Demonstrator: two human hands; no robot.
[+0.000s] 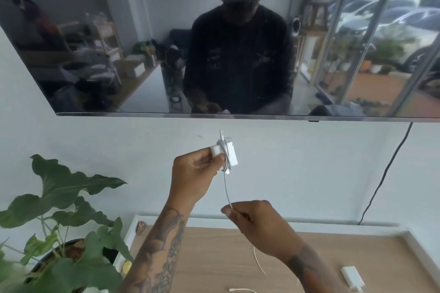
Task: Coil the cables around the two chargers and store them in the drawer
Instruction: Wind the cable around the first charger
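Charger (229,153), white, held up in front of the wall below the TV (166,43), several turns of cable (227,191) already around its middle. Left hand (194,173) grips its left end, fingers closed on it. Right hand (256,220), lower, pinches the loose cable, which runs taut up to the charger. Second charger (352,278) lies on the wooden tabletop (214,257) at lower right, its cable (242,290) uncoiled beside it. Potted plant (64,221) at left.

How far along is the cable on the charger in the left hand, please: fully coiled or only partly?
Partly coiled. Several loops wrap the charger in the left hand, but a loose length of cable runs down to the right hand.
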